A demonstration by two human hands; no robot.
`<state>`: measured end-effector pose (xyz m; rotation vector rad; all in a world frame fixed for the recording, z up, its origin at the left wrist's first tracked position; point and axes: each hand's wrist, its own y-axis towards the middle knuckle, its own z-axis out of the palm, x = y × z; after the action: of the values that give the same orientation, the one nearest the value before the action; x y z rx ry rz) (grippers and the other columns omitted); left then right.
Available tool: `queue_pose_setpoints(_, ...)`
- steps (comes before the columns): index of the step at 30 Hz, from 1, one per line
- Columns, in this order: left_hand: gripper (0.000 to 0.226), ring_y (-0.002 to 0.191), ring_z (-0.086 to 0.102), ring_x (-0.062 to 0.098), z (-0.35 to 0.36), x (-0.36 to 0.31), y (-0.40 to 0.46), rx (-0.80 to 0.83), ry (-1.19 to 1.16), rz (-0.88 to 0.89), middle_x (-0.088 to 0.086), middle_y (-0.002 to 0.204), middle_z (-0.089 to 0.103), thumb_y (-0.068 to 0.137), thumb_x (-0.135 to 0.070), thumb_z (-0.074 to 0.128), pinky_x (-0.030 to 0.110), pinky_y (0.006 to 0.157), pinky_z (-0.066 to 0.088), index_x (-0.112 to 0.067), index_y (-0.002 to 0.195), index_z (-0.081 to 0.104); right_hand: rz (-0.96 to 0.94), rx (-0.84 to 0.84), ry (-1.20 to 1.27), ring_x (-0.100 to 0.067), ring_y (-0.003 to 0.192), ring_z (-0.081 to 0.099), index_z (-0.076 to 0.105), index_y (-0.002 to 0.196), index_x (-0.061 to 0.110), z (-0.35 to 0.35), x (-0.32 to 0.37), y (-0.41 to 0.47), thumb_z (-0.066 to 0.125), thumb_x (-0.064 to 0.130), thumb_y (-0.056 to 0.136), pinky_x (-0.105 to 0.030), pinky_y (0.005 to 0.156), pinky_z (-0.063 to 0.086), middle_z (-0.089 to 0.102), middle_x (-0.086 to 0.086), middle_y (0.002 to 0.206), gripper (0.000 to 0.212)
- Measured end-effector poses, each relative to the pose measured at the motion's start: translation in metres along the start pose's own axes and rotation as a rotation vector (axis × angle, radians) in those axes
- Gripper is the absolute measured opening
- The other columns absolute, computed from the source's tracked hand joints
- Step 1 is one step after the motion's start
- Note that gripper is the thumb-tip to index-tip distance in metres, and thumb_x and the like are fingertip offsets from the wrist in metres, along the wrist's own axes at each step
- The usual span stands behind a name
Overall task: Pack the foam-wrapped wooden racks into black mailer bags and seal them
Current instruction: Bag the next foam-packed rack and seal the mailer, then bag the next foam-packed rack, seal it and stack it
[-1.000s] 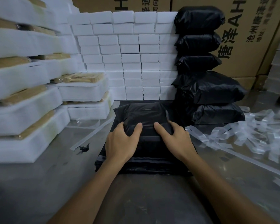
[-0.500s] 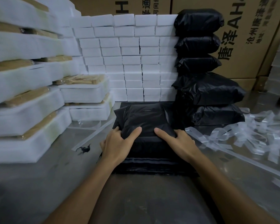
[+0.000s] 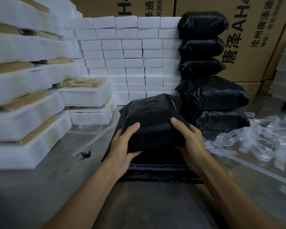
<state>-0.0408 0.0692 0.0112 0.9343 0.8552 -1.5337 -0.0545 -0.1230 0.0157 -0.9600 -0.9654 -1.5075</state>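
A packed black parcel (image 3: pixel 153 119) is gripped at its near corners by the left hand (image 3: pixel 122 146) and right hand (image 3: pixel 191 142), thumbs on top, fingers curled underneath, so it's lifted a bit off the flat mailer bags (image 3: pixel 157 167) lying below the hands. Looks like sealing's done and stacking is on. Next it probably gets swung beyond the right hand onto the finished pile (image 3: pixel 213 95), so a level carry is needed.
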Motion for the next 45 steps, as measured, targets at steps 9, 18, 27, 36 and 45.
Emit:
queue_pose_setpoints(9,0.061,0.107,0.069,0.026,0.011,0.008,-0.004,0.007,-0.185,0.003,0.007,0.119,0.07,0.072,-0.038,0.08,0.039,0.078,0.057,-0.022,0.127,0.06,0.056,-0.047,0.375,-0.022,0.11,0.07,0.057,0.132,0.005,0.043,-0.013,-0.018,0.084,0.032,0.072,-0.032,0.088,0.058,0.073,-0.01,0.118,0.072)
queue_pose_setpoints(18,0.07,0.115,0.06,0.0,-0.018,0.001,0.005,0.166,0.534,0.295,-0.017,0.125,0.066,0.074,-0.065,0.065,0.017,0.09,0.05,-0.031,0.135,0.056,0.206,-0.156,0.513,-0.027,0.1,0.074,0.045,0.14,0.01,0.033,-0.002,-0.014,0.08,0.026,0.08,-0.034,0.076,0.062,0.07,-0.015,0.12,0.072)
queue_pose_setpoints(27,0.01,0.085,0.067,-0.003,-0.035,0.01,0.018,-0.045,0.775,0.221,-0.012,0.083,0.075,0.09,-0.038,0.065,0.026,0.087,0.049,-0.035,0.098,0.069,-0.025,-0.14,0.508,-0.026,0.106,0.072,0.061,0.125,0.007,0.021,0.05,0.006,0.074,0.025,0.084,-0.036,0.085,0.061,0.073,-0.012,0.117,0.047)
queue_pose_setpoints(36,0.006,0.079,0.066,-0.006,-0.035,0.01,0.022,-0.098,0.797,0.212,-0.012,0.078,0.075,0.09,-0.029,0.068,0.019,0.077,0.044,-0.03,0.095,0.071,-0.197,-0.343,0.496,-0.024,0.103,0.07,0.048,0.137,0.015,-0.007,0.146,0.071,0.076,0.032,0.082,-0.033,0.077,0.061,0.067,-0.009,0.123,0.064)
queue_pose_setpoints(45,0.004,0.08,0.065,-0.007,-0.036,0.012,0.023,-0.107,0.838,0.225,-0.014,0.078,0.074,0.089,-0.03,0.069,0.018,0.076,0.043,-0.031,0.091,0.072,-0.116,-0.605,0.365,-0.029,0.1,0.068,0.042,0.129,0.015,-0.068,0.146,0.117,0.079,0.032,0.083,-0.043,0.071,0.062,0.06,-0.01,0.13,0.061)
